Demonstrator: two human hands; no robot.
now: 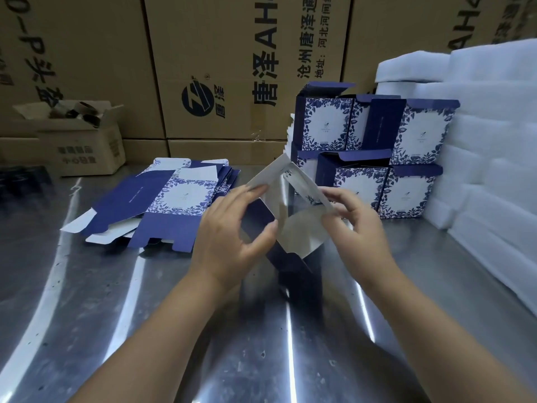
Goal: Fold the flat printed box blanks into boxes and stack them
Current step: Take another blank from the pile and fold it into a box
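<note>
While the left hand [229,228] pinches the blank [302,228], the right hand [357,222] pinches it too.

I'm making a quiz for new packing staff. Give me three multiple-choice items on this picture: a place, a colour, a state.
1. Where on the table does the pile of flat blanks lie?
A. at the person's left
B. at the person's right
C. on the floor

2. What colours are the finished boxes?
A. red and white
B. blue and white
C. green and black

3. What state is the held blank in?
A. flat
B. partly folded
C. closed

Answers:
1 A, the pile lies left of the left hand.
2 B, blue leaves frame white panels.
3 B, the left hand and right hand grip it with panels bent up.
</note>
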